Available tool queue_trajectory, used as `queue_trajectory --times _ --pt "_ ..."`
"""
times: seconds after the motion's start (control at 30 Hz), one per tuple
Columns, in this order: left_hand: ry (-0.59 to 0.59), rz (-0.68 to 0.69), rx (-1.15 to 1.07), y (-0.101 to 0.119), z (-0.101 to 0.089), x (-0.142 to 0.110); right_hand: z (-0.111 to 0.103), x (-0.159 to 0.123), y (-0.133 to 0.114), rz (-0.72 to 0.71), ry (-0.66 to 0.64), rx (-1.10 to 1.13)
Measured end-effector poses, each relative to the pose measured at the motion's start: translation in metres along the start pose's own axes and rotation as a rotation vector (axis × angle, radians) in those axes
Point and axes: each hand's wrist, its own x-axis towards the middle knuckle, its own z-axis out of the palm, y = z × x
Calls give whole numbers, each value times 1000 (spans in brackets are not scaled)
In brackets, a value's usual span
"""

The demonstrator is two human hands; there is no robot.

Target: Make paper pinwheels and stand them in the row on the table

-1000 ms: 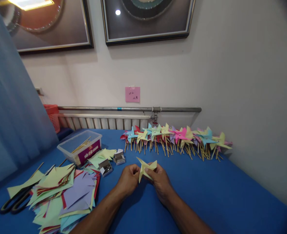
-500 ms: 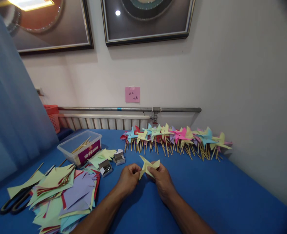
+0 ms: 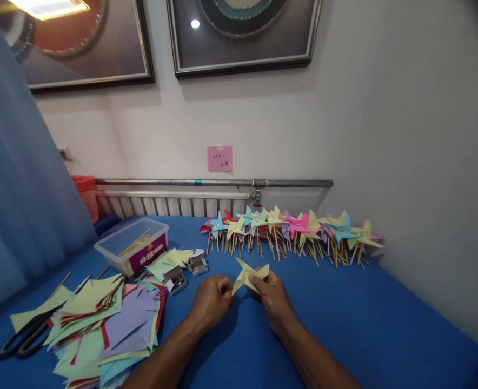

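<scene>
A pale yellow paper pinwheel [image 3: 243, 275], its blades folded inward, is held above the front middle of a blue-covered table [image 3: 324, 319]. The right hand [image 3: 275, 300] pinches it, thumb pressed over the centre. The left hand [image 3: 212, 300] is curled beside its lower left blade; whether those fingers grip anything cannot be told. To the left are two small open boxes [image 3: 175, 282], a clear plastic tub [image 3: 113, 246] of wooden sticks [image 3: 135, 242], piled coloured paper [image 3: 129, 319] and black-handled scissors [image 3: 32, 337]. Behind, finished pinwheels on sticks [image 3: 299, 224] lie in a long row near the wall [image 3: 385, 135].
</scene>
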Motion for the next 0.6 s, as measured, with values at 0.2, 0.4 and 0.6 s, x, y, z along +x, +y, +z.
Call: queue_trajectory --times 0.2,0.4,0.6 --pt "-5 17 65 1 0 -2 -3 2 2 -34 39 -35" --pt "-23 29 127 -1 -1 -2 -3 5 2 -22 67 -8" --pt "3 -11 93 -4 2 -1 -2 1 -5 0 31 27"
